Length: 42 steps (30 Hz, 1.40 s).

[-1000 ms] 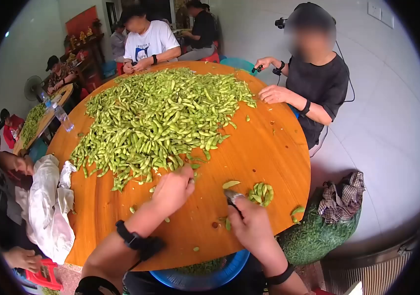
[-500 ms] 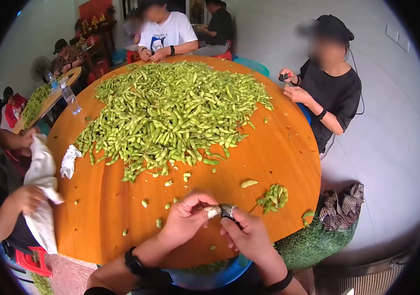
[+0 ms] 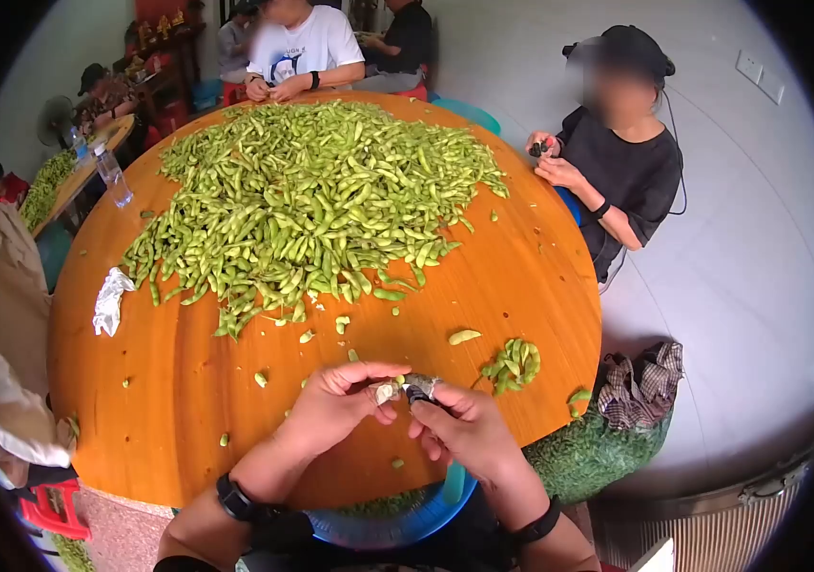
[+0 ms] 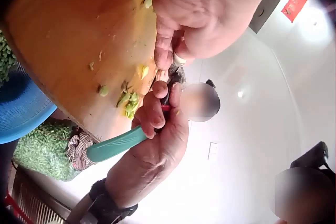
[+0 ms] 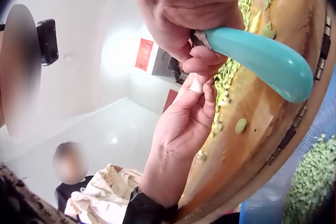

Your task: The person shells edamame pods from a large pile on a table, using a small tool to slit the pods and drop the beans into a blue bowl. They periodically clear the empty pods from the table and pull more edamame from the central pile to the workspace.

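Note:
Between thumb and forefinger, my left hand (image 3: 330, 408) pinches a small green pod (image 3: 400, 379), mostly hidden by the fingers. A white cover (image 3: 385, 392) wraps the left thumb. My right hand (image 3: 472, 434) grips a tool whose teal handle (image 5: 262, 61) sticks out of the palm; its dark front end (image 3: 418, 393) meets the left fingertips. In the left wrist view the same handle (image 4: 118, 145) points away from the right hand (image 4: 157, 145). Beyond both hands a large heap of green pods (image 3: 321, 200) covers much of the round table (image 3: 168, 419).
Loose beans (image 3: 260, 379) and a small pod cluster (image 3: 512, 365) lie near the hands. Below the table edge is a blue basin (image 3: 392, 534) with green beans. A full net sack (image 3: 602, 458) stands right. People sit opposite and at right; a bottle (image 3: 113, 176) stands left.
My left hand has come from the heap's edge to the right hand, and both now meet at the table's near side. The person at left has moved mostly out of view with the pale cloth.

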{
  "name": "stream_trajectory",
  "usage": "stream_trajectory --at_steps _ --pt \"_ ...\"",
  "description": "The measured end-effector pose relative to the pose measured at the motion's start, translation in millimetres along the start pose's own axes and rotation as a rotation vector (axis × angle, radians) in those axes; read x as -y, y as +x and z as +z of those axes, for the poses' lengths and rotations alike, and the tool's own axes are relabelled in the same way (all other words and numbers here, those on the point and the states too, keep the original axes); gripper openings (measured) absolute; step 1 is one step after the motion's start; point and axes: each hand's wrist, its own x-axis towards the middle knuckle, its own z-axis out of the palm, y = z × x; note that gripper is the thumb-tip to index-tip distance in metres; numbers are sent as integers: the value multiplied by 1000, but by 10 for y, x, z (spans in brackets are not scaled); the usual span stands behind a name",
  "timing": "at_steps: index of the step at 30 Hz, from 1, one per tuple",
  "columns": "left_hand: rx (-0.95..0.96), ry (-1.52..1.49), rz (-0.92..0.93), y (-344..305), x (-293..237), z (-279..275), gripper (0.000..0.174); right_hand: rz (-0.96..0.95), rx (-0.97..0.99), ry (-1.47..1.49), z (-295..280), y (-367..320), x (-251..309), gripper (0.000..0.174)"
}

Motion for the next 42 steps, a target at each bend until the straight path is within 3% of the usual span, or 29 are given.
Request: stream_trajectory --at_steps 10,15,18,24,28,30,34,36,37,38,39,40,41,42 --pt "44 -249 -209 25 49 -110 22 76 1 318 -4 91 -115 9" --pt "43 -284 -170 31 68 -21 21 85 4 322 5 138 -144 9" --pt "-46 88 57 6 69 69 7 -58 -66 134 142 97 -166 9" --pt "-137 561 230 -46 69 112 12 -53 -114 174 173 132 -212 10" --pt "-124 524 131 1 74 89 15 -20 -105 152 196 103 -203 13" --pt "-112 277 -31 34 120 55 16 -327 -193 -152 266 114 -308 16" --pt "-74 230 -79 15 72 47 19 -387 -193 -168 196 131 -310 17" --pt "-75 413 22 -67 -2 113 18 -200 -249 -56 13 81 -180 16" --pt "-78 421 31 -108 -25 123 18 -198 -297 -72 -101 64 -134 15" --pt "-96 700 197 -155 -37 132 17 -257 -326 -222 -291 84 -173 14" --pt "-115 978 365 -185 -53 141 16 -444 -416 -487 -476 104 -242 13" --pt "-134 1253 535 -185 -89 151 15 -401 -483 -690 -643 61 -211 14" --pt "-138 1261 539 -157 -164 165 15 -351 -548 -892 -749 35 -178 14" --pt "-178 1367 518 -105 -260 183 15 -358 -546 -888 -779 28 -152 14"
